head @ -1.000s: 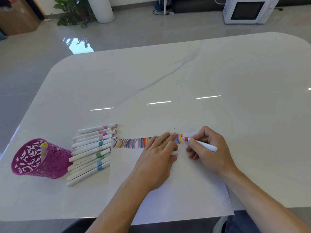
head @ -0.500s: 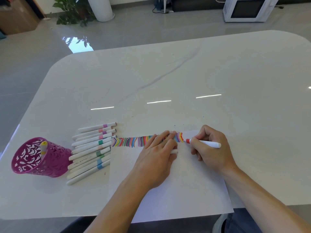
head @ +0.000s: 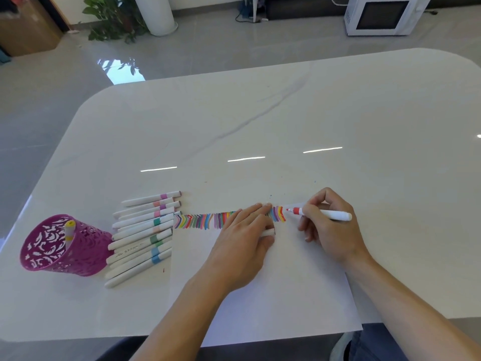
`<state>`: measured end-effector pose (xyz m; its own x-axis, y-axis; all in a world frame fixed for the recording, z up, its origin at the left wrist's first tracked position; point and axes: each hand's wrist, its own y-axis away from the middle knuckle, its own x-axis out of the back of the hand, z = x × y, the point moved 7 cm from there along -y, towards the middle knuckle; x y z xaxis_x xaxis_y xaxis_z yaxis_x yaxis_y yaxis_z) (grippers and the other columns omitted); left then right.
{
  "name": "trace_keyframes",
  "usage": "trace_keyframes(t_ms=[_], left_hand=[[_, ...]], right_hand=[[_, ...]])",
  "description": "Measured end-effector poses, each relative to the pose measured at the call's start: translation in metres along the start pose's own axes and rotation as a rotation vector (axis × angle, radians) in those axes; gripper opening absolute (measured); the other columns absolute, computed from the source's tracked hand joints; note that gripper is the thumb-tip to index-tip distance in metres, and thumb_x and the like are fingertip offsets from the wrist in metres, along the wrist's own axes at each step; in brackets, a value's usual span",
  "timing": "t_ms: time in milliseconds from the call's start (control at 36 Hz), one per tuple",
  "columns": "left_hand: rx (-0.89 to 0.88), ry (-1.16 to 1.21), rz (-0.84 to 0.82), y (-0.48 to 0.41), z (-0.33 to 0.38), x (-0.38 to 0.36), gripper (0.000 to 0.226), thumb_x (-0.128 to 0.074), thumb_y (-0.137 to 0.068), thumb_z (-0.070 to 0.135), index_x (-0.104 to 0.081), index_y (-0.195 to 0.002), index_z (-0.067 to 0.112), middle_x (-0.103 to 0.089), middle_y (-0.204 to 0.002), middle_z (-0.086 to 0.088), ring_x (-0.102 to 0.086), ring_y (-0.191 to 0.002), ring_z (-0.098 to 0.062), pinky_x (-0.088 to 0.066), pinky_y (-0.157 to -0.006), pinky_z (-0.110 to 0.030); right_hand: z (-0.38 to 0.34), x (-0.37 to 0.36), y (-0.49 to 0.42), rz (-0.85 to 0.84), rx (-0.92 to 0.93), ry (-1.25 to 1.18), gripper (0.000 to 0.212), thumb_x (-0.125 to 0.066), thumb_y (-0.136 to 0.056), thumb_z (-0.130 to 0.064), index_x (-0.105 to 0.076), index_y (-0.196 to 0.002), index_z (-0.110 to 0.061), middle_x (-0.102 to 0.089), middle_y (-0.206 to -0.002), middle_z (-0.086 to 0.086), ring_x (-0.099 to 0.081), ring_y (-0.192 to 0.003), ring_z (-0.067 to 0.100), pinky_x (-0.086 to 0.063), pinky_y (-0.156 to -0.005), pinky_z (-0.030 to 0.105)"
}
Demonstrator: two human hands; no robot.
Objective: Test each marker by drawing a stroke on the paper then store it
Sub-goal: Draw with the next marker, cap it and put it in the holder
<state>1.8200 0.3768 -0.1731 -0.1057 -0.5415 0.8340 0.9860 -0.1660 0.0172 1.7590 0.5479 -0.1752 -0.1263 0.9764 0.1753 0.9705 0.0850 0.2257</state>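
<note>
Right hand (head: 330, 230) pinches red marker (head: 335, 215) beside left hand (head: 244, 246) flat on paper (head: 281, 298)

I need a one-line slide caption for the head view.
Right hand holds a red marker beside the colour strokes; left hand rests on the paper.
</note>
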Motion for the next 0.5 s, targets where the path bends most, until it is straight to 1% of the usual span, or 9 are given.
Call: trace_keyframes(t_ms=[56, 111, 167, 222, 306, 333, 389, 444, 500], left_hand=[[0.044, 0.051, 0.004, -0.001, -0.001, 0.003, 0.017, -0.054, -0.100, 0.027, -0.060, -0.116, 0.024, -0.038, -0.155, 0.016, -0.021, -0.145, 0.000, -0.015, -0.116, -0.015], [0.075, 0.088, 0.000, 0.000, -0.002, 0.005, 0.018, -0.054, -0.101, 0.028, -0.061, -0.117, 0.026, -0.037, -0.154, 0.020, -0.025, -0.143, 0.002, -0.018, -0.112, -0.010], [0.092, 0.113, 0.011, 0.001, -0.001, 0.009, 0.019, -0.053, -0.101, 0.030, -0.061, -0.118, 0.028, -0.038, -0.152, 0.023, -0.031, -0.139, 0.002, -0.022, -0.109, -0.010], [0.099, 0.129, 0.045, 0.002, -0.001, 0.015, 0.019, -0.053, -0.101, 0.030, -0.062, -0.118, 0.029, -0.041, -0.149, 0.024, -0.037, -0.135, 0.002, -0.028, -0.107, -0.012], [0.121, 0.156, 0.108, 0.003, -0.002, 0.024, 0.017, -0.054, -0.100, 0.031, -0.063, -0.115, 0.031, -0.046, -0.142, 0.026, -0.047, -0.123, 0.005, -0.035, -0.099, -0.014], [0.127, 0.160, 0.133, 0.003, -0.002, 0.027, 0.016, -0.055, -0.100, 0.031, -0.064, -0.113, 0.031, -0.050, -0.136, 0.026, -0.049, -0.117, 0.006, -0.037, -0.095, -0.013], [0.135, 0.156, 0.177, 0.004, -0.001, 0.034, 0.013, -0.056, -0.100, 0.031, -0.064, -0.109, 0.030, -0.056, -0.117, 0.024, -0.052, -0.105, 0.004, -0.036, -0.083, -0.006], [0.162, 0.168, 0.209, 0.006, -0.001, 0.041, 0.010, -0.056, -0.100, 0.033, -0.064, -0.107, 0.034, -0.058, -0.101, 0.022, -0.053, -0.097, 0.002, -0.037, -0.075, -0.005], [0.211, 0.214, 0.236, 0.010, -0.004, 0.046, 0.011, -0.057, -0.099, 0.035, -0.064, -0.107, 0.038, -0.062, -0.095, 0.020, -0.056, -0.093, 0.002, -0.040, -0.071, -0.007]], right_hand=[[-0.003, 0.000, -0.002, 0.001, -0.010, -0.033, 0.013, -0.064, -0.092, -0.003, -0.053, -0.087, -0.001, -0.069, -0.063, 0.012, -0.055, -0.048, 0.024, -0.039, -0.042, 0.023], [-0.010, -0.002, -0.002, -0.003, 0.000, -0.055, 0.009, -0.065, -0.093, -0.005, -0.056, -0.092, -0.005, -0.070, -0.067, 0.011, -0.058, -0.052, 0.024, -0.040, -0.044, 0.027], [-0.019, -0.005, -0.001, -0.007, 0.030, -0.062, 0.009, -0.066, -0.093, -0.006, -0.058, -0.098, -0.008, -0.071, -0.069, 0.010, -0.061, -0.055, 0.023, -0.041, -0.046, 0.029], [-0.029, -0.007, 0.001, 0.000, 0.061, -0.062, 0.011, -0.069, -0.093, -0.010, -0.060, -0.099, -0.007, -0.073, -0.070, 0.010, -0.063, -0.058, 0.023, -0.041, -0.047, 0.028], [-0.042, -0.009, 0.007, 0.032, 0.081, -0.076, 0.017, -0.073, -0.093, -0.016, -0.061, -0.099, -0.005, -0.075, -0.072, 0.009, -0.069, -0.060, 0.025, -0.043, -0.049, 0.029], [-0.045, -0.009, 0.010, 0.043, 0.085, -0.078, 0.017, -0.074, -0.092, -0.017, -0.062, -0.098, -0.006, -0.076, -0.073, 0.008, -0.071, -0.062, 0.026, -0.045, -0.050, 0.029], [-0.052, -0.010, 0.014, 0.055, 0.091, -0.078, 0.014, -0.075, -0.091, -0.018, -0.066, -0.095, -0.009, -0.076, -0.075, 0.007, -0.073, -0.064, 0.026, -0.046, -0.052, 0.030], [-0.057, -0.011, 0.018, 0.051, 0.097, -0.070, 0.010, -0.076, -0.091, -0.019, -0.070, -0.092, -0.011, -0.077, -0.076, 0.007, -0.074, -0.064, 0.023, -0.048, -0.052, 0.029], [-0.062, -0.013, 0.022, 0.027, 0.104, -0.070, 0.006, -0.075, -0.092, -0.017, -0.074, -0.091, -0.011, -0.077, -0.077, 0.007, -0.075, -0.065, 0.022, -0.049, -0.053, 0.029]])
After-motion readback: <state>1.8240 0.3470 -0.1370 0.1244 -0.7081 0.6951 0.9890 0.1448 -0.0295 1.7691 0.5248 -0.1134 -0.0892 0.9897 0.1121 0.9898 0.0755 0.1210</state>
